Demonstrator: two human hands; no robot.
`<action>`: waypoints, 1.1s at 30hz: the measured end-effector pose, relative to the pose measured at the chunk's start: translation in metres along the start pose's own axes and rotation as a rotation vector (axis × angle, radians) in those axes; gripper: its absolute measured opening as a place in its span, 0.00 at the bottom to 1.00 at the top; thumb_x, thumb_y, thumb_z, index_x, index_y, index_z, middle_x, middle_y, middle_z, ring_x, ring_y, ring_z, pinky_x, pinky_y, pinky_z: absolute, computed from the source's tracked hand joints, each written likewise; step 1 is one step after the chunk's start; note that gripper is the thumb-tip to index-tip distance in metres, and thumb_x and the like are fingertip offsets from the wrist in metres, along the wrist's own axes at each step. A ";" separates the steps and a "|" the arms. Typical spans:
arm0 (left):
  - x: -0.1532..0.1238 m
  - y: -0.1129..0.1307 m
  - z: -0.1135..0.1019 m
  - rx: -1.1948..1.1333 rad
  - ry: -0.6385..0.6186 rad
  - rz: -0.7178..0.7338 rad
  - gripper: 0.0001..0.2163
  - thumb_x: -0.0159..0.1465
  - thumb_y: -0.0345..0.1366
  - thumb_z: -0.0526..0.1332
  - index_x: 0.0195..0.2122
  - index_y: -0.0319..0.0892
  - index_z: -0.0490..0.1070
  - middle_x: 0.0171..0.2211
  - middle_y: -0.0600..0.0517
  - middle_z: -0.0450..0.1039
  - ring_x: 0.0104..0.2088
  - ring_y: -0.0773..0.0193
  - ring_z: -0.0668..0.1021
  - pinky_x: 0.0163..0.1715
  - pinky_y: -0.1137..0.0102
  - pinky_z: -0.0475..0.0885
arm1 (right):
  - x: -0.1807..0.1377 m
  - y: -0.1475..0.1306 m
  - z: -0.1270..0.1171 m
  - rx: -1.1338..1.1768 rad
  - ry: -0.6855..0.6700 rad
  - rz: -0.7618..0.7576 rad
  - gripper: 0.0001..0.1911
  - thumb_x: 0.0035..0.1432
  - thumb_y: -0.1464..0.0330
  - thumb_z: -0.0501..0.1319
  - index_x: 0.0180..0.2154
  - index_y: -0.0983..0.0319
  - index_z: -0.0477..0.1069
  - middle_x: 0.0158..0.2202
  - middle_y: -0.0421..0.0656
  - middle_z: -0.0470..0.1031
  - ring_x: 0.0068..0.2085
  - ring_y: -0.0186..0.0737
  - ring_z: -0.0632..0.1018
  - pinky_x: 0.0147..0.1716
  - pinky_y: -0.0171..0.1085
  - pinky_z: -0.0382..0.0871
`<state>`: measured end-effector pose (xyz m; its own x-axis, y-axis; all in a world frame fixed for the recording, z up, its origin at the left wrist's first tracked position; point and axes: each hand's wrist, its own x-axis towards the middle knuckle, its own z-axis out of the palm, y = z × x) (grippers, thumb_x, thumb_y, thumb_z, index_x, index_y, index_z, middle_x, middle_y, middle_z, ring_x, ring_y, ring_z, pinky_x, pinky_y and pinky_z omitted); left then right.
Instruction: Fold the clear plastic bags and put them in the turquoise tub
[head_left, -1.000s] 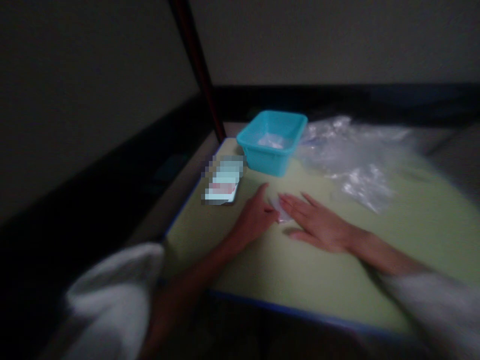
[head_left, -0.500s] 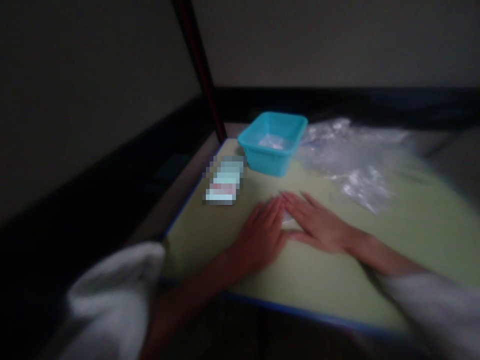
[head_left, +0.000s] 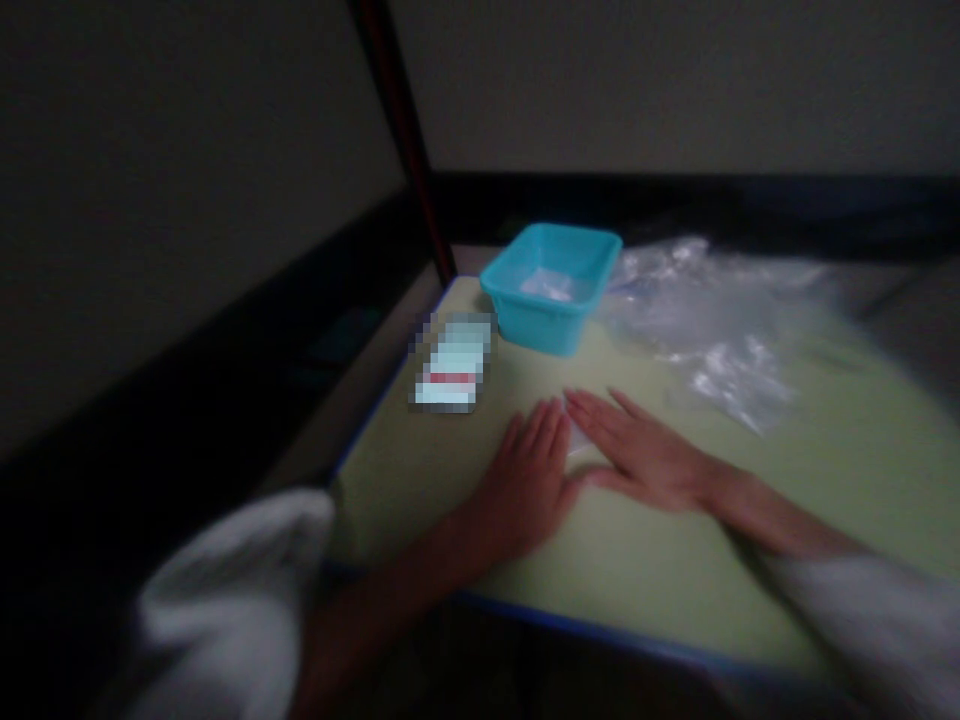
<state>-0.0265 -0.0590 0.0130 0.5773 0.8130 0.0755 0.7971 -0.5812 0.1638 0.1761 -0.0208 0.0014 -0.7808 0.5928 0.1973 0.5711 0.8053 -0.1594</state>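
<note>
Both my hands lie palm down on the pale yellow-green table (head_left: pixel 645 590), fingers stretched out. My left hand (head_left: pixel 529 475) and my right hand (head_left: pixel 641 450) come close together at the fingertips and thumbs. Between them shows a small, flat, whitish piece (head_left: pixel 579 438), perhaps thin plastic; my hands cover most of it, so its kind is unclear. Neither hand grips anything.
A turquoise plastic basket (head_left: pixel 544 322) with clear, crumpled plastic (head_left: pixel 551 284) inside stands at the back. Left of it lies a phone-like slab with a blurred, lit screen (head_left: pixel 454 362). Loose clear plastic bags (head_left: pixel 705 310) spread at the back right. A dark red post (head_left: pixel 409 150) rises behind.
My fingertips have parted slightly, and a little more of the whitish piece shows between them. The basket, the phone-like slab and the bags stay in place; the view shifts very slightly.
</note>
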 end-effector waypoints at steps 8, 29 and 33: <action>0.001 -0.005 0.004 -0.140 0.066 -0.041 0.32 0.62 0.42 0.55 0.62 0.29 0.50 0.65 0.33 0.49 0.65 0.49 0.54 0.62 0.53 0.51 | -0.004 0.004 -0.013 0.076 0.202 -0.132 0.17 0.65 0.67 0.51 0.53 0.60 0.69 0.55 0.49 0.71 0.59 0.44 0.67 0.59 0.53 0.60; 0.010 -0.021 -0.014 -0.528 0.287 -0.143 0.09 0.62 0.28 0.54 0.35 0.40 0.73 0.36 0.48 0.77 0.38 0.62 0.77 0.43 0.66 0.71 | 0.002 -0.012 -0.015 0.594 0.363 0.245 0.09 0.64 0.64 0.52 0.37 0.60 0.69 0.35 0.46 0.78 0.36 0.41 0.78 0.36 0.39 0.74; 0.018 -0.025 -0.027 -0.683 0.196 -0.234 0.07 0.60 0.30 0.55 0.27 0.39 0.71 0.26 0.52 0.74 0.30 0.65 0.75 0.33 0.72 0.68 | 0.006 -0.018 -0.009 0.811 0.466 0.385 0.09 0.58 0.61 0.59 0.38 0.59 0.67 0.31 0.43 0.76 0.33 0.41 0.78 0.32 0.38 0.73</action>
<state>-0.0413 -0.0288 0.0366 0.3135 0.9411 0.1271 0.5712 -0.2938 0.7664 0.1631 -0.0313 0.0139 -0.3040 0.8957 0.3244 0.2838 0.4102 -0.8667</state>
